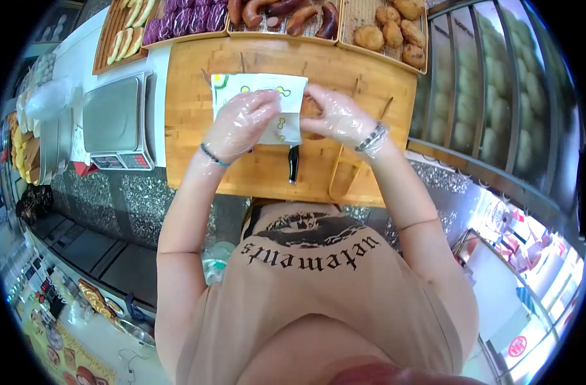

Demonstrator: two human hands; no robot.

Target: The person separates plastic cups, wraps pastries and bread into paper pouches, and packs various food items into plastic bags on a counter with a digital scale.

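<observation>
Paper (294, 93), white, green-printed, is gripped by left fingers (261, 101), browned food (311, 107) by right ones (326, 98).

White printed paper bag (293, 99), flattish, browned food piece (312, 108) at its right edge

It's bright over the worktop (193, 131), with an even light that brings the wood up warm. On it, the plastic over the left hand (242, 122) and right hand (341, 119) throws small white glints, while the bag (296, 96) looks crisp enough. Right of the worktop, the rack (472, 90) seems hazy, and lower on that side the window (524, 237) glares nearly white. Left of it, the floor (100, 205) sits dimmer. Straight lines bow outward, softening before the black corners.
</observation>
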